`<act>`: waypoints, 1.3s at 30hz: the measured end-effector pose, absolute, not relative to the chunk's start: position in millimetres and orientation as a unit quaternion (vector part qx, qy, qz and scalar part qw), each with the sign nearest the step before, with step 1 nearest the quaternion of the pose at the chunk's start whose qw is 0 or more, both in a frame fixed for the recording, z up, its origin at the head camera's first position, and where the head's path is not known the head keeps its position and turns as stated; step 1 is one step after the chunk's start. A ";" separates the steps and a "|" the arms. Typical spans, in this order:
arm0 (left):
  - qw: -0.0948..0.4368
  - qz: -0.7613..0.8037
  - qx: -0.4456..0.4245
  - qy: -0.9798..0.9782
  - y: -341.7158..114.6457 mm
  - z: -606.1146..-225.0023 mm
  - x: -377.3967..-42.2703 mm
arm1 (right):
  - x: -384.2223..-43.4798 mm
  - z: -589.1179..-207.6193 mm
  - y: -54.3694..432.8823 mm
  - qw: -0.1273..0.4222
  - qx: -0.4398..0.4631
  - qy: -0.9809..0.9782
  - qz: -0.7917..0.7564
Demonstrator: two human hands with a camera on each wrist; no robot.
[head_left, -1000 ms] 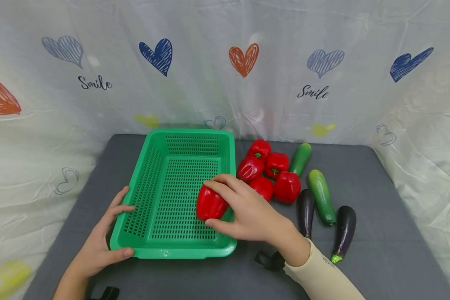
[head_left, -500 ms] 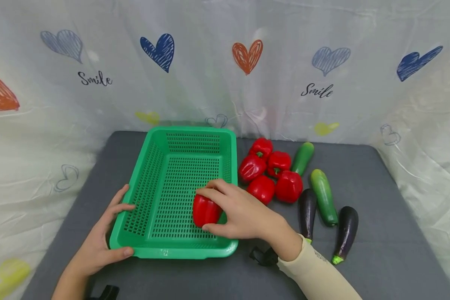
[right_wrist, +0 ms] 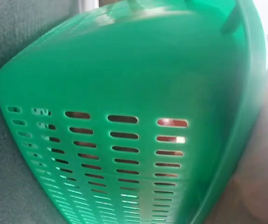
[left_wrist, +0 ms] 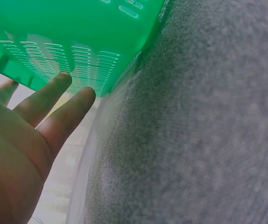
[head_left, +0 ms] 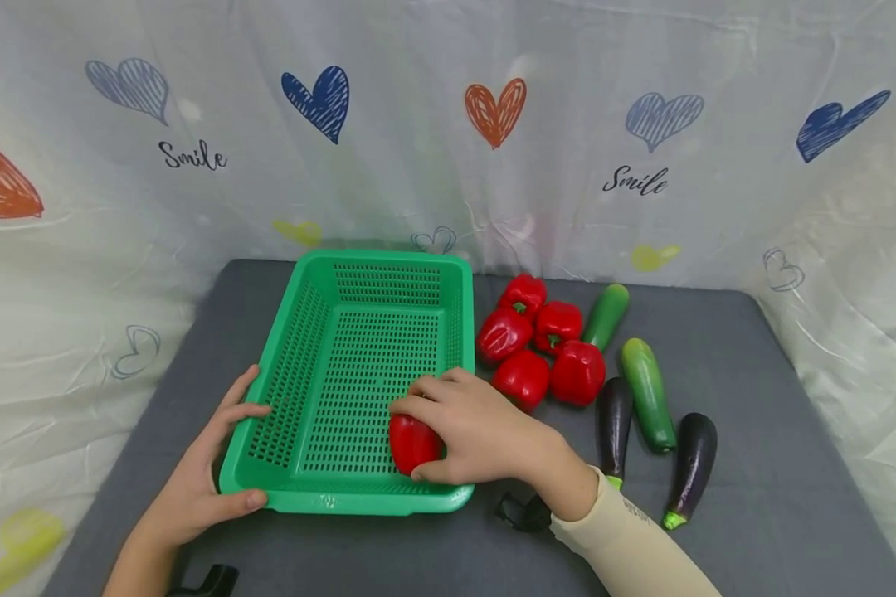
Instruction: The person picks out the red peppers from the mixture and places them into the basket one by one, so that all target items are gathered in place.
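Here, pinching one pepper [head_left: 412,445] between thumb and fingers of right hand [head_left: 481,427], inside the basket [head_left: 328,503] at lower centre, and steadying the basket, presumably against sliding, with spread fingers of left hand [head_left: 194,479] at lower left.

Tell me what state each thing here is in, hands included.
Green basket: upright, open-topped.
Held red pepper: inside the basket, near right corner.
Right hand: gripping that pepper.
Left hand: touching the basket's left rim.
Five other red peppers: clustered outside.
Two green zucchinis: lying down.
Two eggplants: lying down.
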State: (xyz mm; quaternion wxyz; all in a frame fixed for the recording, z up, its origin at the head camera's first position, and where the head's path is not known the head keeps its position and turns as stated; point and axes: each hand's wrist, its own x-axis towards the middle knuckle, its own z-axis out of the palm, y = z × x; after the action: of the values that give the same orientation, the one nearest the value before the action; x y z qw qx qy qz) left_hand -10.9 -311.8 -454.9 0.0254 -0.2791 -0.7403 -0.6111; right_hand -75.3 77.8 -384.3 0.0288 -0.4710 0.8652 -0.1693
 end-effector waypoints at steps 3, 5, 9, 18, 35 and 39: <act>0.026 -0.611 -0.279 -0.740 -311.9 -455.6 -10.4 | -73.8 -384.8 76.6 0.032 -0.469 0.869 -0.156; 0.026 -0.610 -0.278 -0.741 -312.1 -455.9 -10.1 | -72.9 -384.8 75.9 0.032 -0.468 0.870 -0.153; 0.024 -0.608 -0.276 -0.744 -312.1 -456.1 -10.4 | -71.6 -385.2 75.3 0.029 -0.468 0.870 -0.150; 0.014 -0.608 -0.280 -0.743 -311.1 -453.6 -12.2 | -70.6 -387.6 75.8 0.022 -0.467 0.872 -0.145; 0.016 -0.613 -0.277 -0.740 -311.8 -453.4 -11.6 | -73.0 -389.0 72.6 0.010 -0.468 0.872 -0.141; 0.014 -0.612 -0.274 -0.742 -311.8 -453.2 -10.6 | -72.6 -389.1 72.7 0.008 -0.468 0.872 -0.140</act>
State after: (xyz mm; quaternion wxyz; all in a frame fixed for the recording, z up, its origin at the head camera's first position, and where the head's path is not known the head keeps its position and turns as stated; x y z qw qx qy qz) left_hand -10.6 -311.8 -453.2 0.0138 -0.2735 -0.7418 -0.6122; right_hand -72.6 72.7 -389.1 0.0076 -0.4681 0.8724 -0.1404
